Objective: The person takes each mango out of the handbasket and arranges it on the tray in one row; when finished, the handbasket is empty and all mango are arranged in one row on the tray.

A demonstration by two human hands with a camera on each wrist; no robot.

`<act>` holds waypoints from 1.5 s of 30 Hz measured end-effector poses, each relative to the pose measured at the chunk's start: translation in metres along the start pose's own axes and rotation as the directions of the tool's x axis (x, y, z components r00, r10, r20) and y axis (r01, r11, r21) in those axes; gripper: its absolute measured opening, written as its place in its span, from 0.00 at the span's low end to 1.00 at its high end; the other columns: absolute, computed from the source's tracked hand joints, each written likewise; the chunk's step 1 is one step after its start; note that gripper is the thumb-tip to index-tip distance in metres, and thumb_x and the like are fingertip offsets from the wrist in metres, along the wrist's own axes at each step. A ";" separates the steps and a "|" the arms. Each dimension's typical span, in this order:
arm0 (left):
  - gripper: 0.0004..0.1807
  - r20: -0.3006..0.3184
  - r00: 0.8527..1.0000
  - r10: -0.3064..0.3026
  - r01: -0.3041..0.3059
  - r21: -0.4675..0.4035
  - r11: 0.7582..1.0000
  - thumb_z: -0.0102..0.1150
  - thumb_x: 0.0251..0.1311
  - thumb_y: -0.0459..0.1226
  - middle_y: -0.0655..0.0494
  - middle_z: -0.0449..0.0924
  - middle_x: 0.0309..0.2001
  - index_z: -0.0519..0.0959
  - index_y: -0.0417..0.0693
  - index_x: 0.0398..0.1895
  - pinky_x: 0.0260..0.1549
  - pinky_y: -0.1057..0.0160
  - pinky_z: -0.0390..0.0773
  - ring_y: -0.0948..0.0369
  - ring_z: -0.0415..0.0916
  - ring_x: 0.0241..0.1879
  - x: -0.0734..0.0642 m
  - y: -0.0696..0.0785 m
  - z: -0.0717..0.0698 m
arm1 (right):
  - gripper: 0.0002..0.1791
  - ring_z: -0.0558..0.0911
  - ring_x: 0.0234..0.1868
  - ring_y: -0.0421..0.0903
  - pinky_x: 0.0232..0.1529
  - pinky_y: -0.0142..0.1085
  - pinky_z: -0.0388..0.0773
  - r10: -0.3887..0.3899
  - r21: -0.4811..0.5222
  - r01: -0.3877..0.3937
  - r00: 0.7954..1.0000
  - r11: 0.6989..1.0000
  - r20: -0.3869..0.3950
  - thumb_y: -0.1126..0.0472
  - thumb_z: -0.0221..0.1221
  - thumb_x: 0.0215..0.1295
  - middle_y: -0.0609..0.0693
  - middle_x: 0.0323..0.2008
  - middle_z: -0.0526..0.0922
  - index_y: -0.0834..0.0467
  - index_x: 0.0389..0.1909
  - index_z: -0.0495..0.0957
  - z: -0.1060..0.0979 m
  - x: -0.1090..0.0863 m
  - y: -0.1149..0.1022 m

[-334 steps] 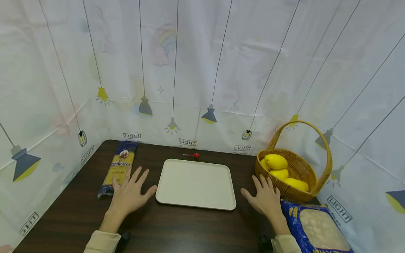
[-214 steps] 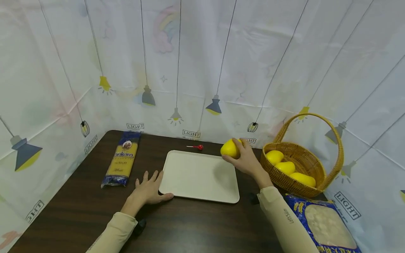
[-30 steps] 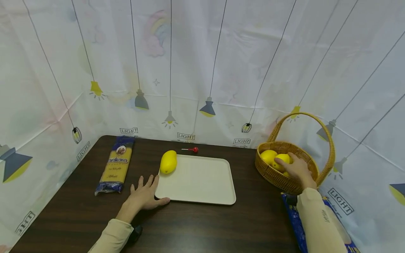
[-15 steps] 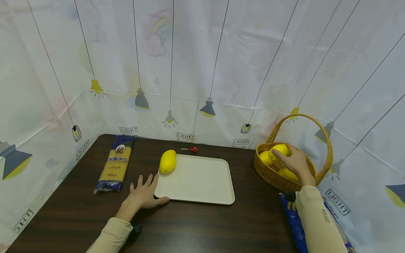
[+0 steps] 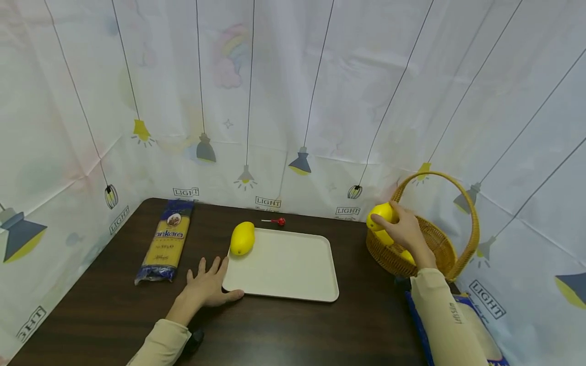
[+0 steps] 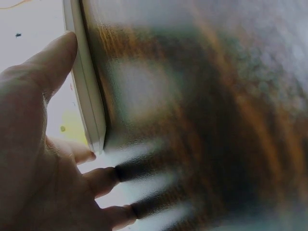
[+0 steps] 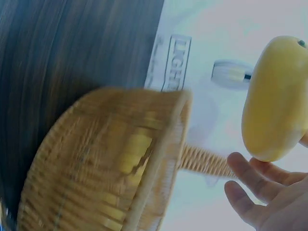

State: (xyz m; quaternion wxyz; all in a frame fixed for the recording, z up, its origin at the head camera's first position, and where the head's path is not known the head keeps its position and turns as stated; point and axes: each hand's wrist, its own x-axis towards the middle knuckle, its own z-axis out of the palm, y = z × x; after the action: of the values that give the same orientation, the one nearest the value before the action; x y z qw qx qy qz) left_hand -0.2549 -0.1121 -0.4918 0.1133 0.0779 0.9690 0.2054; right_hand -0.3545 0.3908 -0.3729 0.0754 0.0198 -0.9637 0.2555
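My right hand (image 5: 407, 231) grips a yellow mango (image 5: 379, 216) above the left rim of the wicker basket (image 5: 441, 239). In the right wrist view this mango (image 7: 276, 101) appears long and smooth, a dark stem spot at one end. More mangoes (image 5: 409, 257) lie in the basket, partly hidden by the hand and the weave. A white tray (image 5: 286, 267) lies mid-table, with another mango (image 5: 242, 239) at its back left corner. My left hand (image 5: 206, 287) has its fingers spread at the tray's front left corner; the left wrist view shows the thumb (image 6: 60, 57) along the tray's edge.
A red lollipop (image 5: 281, 221) lies behind the tray. To the left is a blue and yellow pasta packet (image 5: 167, 241). A blue bag (image 5: 476, 325) lies in front of the basket, partly under the right sleeve. A printed curtain (image 5: 293, 101) hangs behind the dark table (image 5: 284, 330).
A mango has come from the basket onto the tray, which was bare at first. Since then my right hand has lifted another mango out of the basket and moved left with it.
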 end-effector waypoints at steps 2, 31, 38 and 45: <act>0.61 0.001 1.000 -0.001 0.001 -0.002 1.000 0.58 0.54 0.71 0.34 0.48 0.79 0.49 0.45 0.81 0.66 0.19 0.42 0.27 0.38 0.77 0.000 0.000 0.000 | 0.54 0.67 0.63 0.67 0.50 0.54 0.75 -0.019 0.000 0.019 1.000 1.000 0.001 0.27 0.50 0.66 0.73 0.71 0.59 0.55 0.81 0.47 0.005 0.002 -0.009; 0.60 -0.009 1.000 -0.002 0.002 -0.005 1.000 0.58 0.54 0.71 0.35 0.49 0.80 0.50 0.46 0.81 0.66 0.19 0.42 0.27 0.38 0.77 -0.001 -0.001 0.000 | 0.50 0.76 0.60 0.58 0.60 0.52 0.78 -0.191 0.095 0.181 0.976 0.979 0.106 0.27 0.58 0.61 0.62 0.71 0.65 0.48 0.79 0.57 0.101 0.023 -0.121; 0.61 -0.005 1.000 -0.007 0.007 -0.006 1.000 0.59 0.53 0.72 0.36 0.49 0.80 0.50 0.46 0.81 0.66 0.19 0.41 0.28 0.38 0.77 0.000 -0.001 0.000 | 0.48 0.73 0.59 0.55 0.59 0.48 0.78 -0.226 0.123 0.207 0.959 0.971 0.172 0.30 0.59 0.62 0.60 0.69 0.67 0.49 0.78 0.59 0.131 0.024 -0.139; 0.61 -0.005 1.000 -0.011 0.011 -0.001 1.000 0.58 0.54 0.72 0.36 0.49 0.80 0.50 0.47 0.81 0.67 0.20 0.42 0.28 0.38 0.78 0.000 -0.001 0.000 | 0.49 0.72 0.64 0.56 0.62 0.52 0.75 -0.233 0.083 0.220 0.948 0.972 0.219 0.29 0.59 0.61 0.59 0.70 0.68 0.50 0.77 0.60 0.156 0.026 -0.153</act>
State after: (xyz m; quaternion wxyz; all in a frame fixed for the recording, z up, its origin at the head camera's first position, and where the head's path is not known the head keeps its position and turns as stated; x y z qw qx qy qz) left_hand -0.2549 -0.1131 -0.4923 0.1119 0.0718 0.9696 0.2055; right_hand -0.3899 0.1807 -0.4277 -0.0069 0.1615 -0.9495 0.2689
